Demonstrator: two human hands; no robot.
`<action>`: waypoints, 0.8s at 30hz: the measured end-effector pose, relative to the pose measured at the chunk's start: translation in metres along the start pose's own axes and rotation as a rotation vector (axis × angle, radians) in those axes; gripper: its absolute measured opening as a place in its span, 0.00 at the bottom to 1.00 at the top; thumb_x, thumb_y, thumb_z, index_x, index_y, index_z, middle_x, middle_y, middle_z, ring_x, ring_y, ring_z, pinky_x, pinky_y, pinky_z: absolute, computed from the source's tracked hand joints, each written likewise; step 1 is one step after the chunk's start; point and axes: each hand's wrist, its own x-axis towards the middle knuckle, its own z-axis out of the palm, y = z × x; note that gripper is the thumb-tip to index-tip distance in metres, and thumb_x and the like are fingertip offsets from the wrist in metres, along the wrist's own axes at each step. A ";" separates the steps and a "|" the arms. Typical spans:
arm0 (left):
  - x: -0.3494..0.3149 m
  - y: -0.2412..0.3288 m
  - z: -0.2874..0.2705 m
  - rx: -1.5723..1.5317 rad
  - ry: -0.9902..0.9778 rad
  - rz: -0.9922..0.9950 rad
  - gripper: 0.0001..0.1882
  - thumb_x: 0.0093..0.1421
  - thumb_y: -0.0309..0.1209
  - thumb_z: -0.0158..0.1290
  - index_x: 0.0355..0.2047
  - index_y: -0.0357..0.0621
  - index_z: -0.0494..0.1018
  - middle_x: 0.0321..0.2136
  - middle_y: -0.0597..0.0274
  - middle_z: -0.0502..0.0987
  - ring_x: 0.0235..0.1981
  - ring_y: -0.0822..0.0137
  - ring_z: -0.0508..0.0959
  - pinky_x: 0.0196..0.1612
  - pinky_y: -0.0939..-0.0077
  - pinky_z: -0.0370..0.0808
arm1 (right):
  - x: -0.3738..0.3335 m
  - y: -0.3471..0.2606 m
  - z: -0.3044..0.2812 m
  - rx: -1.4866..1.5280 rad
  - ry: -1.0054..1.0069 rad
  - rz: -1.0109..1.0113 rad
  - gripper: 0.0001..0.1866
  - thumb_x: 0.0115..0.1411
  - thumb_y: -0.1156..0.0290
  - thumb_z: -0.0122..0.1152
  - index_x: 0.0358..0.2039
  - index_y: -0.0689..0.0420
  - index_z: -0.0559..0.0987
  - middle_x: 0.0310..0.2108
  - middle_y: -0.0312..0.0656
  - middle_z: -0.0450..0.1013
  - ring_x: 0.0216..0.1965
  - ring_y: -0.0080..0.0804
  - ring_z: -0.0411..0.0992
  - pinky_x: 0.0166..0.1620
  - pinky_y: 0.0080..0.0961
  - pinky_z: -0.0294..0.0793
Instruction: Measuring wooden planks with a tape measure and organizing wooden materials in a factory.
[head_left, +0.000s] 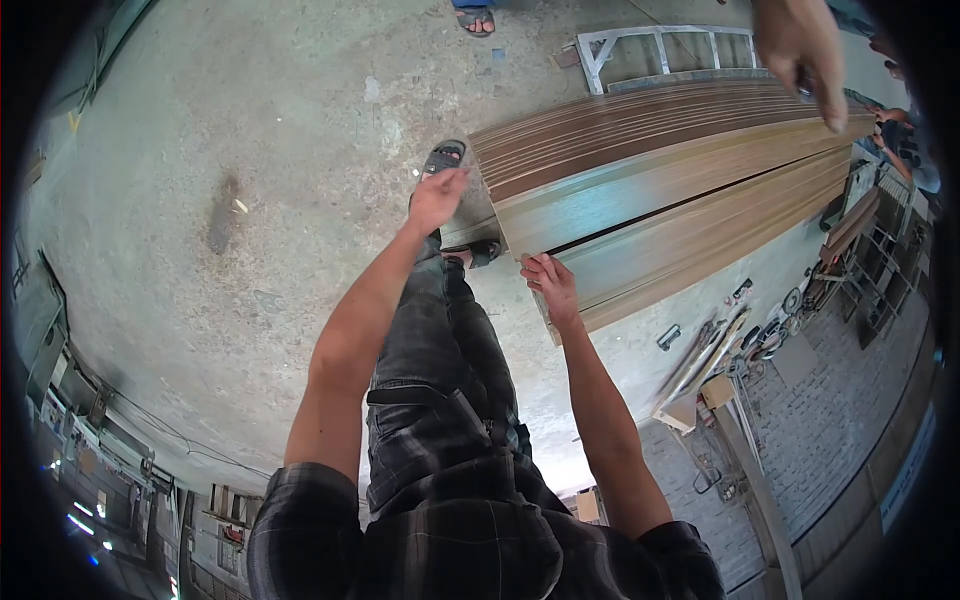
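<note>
Long wood-grain panels (pixel 620 215) lie stacked side by side, running from my feet toward the far right. Their near ends face me. At the near end of the lighter panels, my right hand (pixel 552 285) has its fingers bent over the edge of a board, gripping it. My left hand (pixel 438 203) is in the air left of the stack, above a dark sandal (pixel 445 155) on my foot. Its fingers are loosely stretched out, and I see nothing in them. Darker ribbed panels (pixel 600 140) make up the far-left side of the stack.
Another person's hand (pixel 795 50) reaches in at the upper right with something dark. More people stand at the far right end. A white metal frame (pixel 670 50) lies behind the stack. Tools and offcuts (pixel 710 355) lie on the floor at right. A sandalled foot (pixel 475 20) is at the top.
</note>
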 end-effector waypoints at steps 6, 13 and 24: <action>0.021 0.036 0.023 -0.052 -0.122 -0.033 0.14 0.53 0.40 0.46 0.35 0.48 0.74 0.25 0.60 0.76 0.29 0.73 0.75 0.35 0.82 0.70 | -0.014 0.014 -0.014 -0.080 -0.027 -0.050 0.17 0.57 0.62 0.47 0.43 0.59 0.68 0.37 0.40 0.70 0.37 0.26 0.70 0.37 0.20 0.68; 0.045 0.064 0.017 0.288 -0.373 -0.090 0.17 0.48 0.49 0.50 0.34 0.57 0.75 0.29 0.58 0.76 0.33 0.64 0.75 0.40 0.76 0.68 | -0.037 0.047 -0.037 -0.060 -0.027 -0.012 0.16 0.56 0.67 0.48 0.44 0.58 0.68 0.38 0.40 0.70 0.37 0.26 0.70 0.37 0.20 0.67; 0.058 0.072 0.018 0.398 -0.526 -0.062 0.18 0.46 0.52 0.51 0.33 0.59 0.75 0.32 0.59 0.75 0.35 0.63 0.73 0.42 0.75 0.67 | -0.058 0.080 -0.044 0.033 0.029 0.059 0.13 0.55 0.72 0.50 0.41 0.62 0.70 0.34 0.41 0.70 0.34 0.25 0.70 0.33 0.16 0.67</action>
